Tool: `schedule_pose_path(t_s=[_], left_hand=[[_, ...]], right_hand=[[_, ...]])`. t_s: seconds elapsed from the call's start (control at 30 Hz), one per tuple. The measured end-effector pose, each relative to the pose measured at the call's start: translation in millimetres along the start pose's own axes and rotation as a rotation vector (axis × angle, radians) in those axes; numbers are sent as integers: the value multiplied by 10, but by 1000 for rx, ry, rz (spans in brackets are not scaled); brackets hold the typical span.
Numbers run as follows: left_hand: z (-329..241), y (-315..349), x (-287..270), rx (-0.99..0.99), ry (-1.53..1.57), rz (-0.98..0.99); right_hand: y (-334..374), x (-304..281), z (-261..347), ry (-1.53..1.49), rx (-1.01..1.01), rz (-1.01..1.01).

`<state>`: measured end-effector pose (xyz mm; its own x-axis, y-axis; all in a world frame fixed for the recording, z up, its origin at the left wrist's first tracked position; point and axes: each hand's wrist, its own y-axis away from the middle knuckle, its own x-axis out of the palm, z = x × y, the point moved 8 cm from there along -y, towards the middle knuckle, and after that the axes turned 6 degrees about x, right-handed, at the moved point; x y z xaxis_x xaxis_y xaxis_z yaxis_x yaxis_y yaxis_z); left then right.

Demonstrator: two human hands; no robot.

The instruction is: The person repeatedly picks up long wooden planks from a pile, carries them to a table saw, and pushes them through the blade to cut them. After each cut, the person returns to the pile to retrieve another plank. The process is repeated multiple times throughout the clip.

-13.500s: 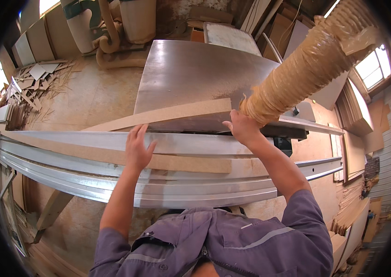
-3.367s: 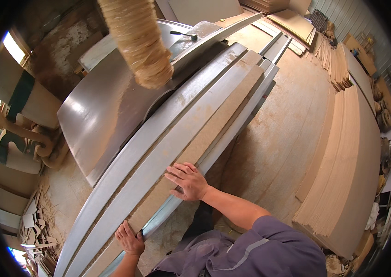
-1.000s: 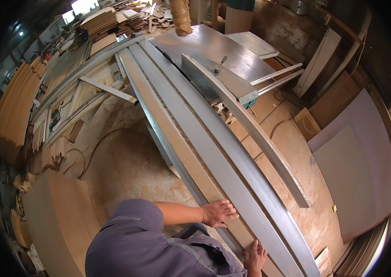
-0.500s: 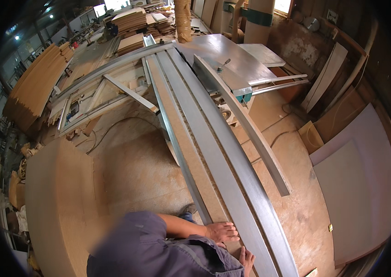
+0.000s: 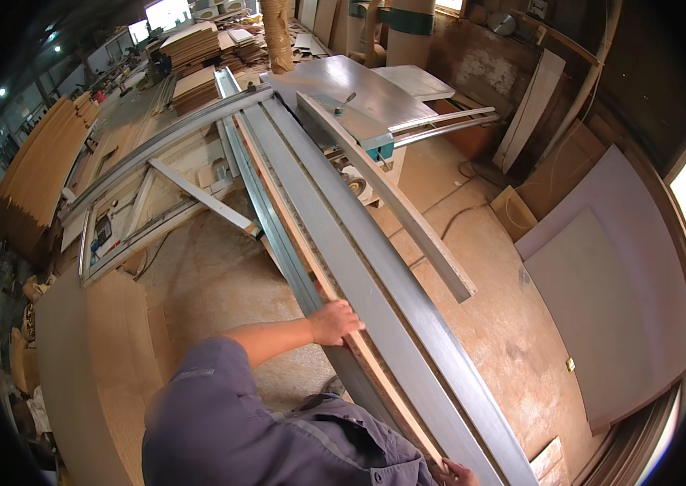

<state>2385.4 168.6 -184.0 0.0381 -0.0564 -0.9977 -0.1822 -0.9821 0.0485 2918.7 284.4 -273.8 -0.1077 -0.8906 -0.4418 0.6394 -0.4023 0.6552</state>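
A long, narrow wooden board (image 5: 379,374) stands on its edge along the left part of the metal sliding table (image 5: 322,235) of a panel saw. Closed over the board's top edge near its middle is my left hand (image 5: 335,322). My right hand (image 5: 459,474) pinches the board's near end at the bottom of the view; part of that hand is cut off by the lower border.
The saw's steel tabletop (image 5: 343,77) lies at the far end, with a long fence bar (image 5: 395,194) pointing toward me on the right. An outrigger frame (image 5: 197,190) extends left. Stacked boards (image 5: 31,174) stand far left; large panels (image 5: 610,308) lean at right.
The board has turned from lying flat to standing on its edge. My left hand has moved forward along it, and my right hand has shifted toward its near end. The view has swung right.
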Motion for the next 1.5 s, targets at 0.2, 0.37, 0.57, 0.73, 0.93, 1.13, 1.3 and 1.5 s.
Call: schedule_pose_path(t_s=[0.2, 0.37, 0.57, 0.73, 0.93, 1.13, 1.3, 1.5], left_hand=[[-714, -810, -157, 107, 285, 115], [-1120, -1567, -441, 89, 478, 249], [-1244, -2365, -276, 59, 437, 252], [-1108, -2508, -203, 72, 365, 29], [-1007, -2326, -232, 125, 238, -118], [-1112, -2344, -262, 211, 127, -124], [-944, -2438, -228, 204, 113, -66], [-1018, -2430, -340, 224, 77, -117]], right_hand=[[561, -545, -436, 136, 270, -22], [732, -1102, -486, 282, 261, -278], [533, -1395, -789, 355, 118, -466], [258, -1453, -1200, 164, 158, -352], [168, -1527, -933, 208, 152, -303], [127, -1516, -1106, 171, 198, -272], [21, -1696, -617, 200, 139, -368], [95, -1763, -578, 313, 93, -439]])
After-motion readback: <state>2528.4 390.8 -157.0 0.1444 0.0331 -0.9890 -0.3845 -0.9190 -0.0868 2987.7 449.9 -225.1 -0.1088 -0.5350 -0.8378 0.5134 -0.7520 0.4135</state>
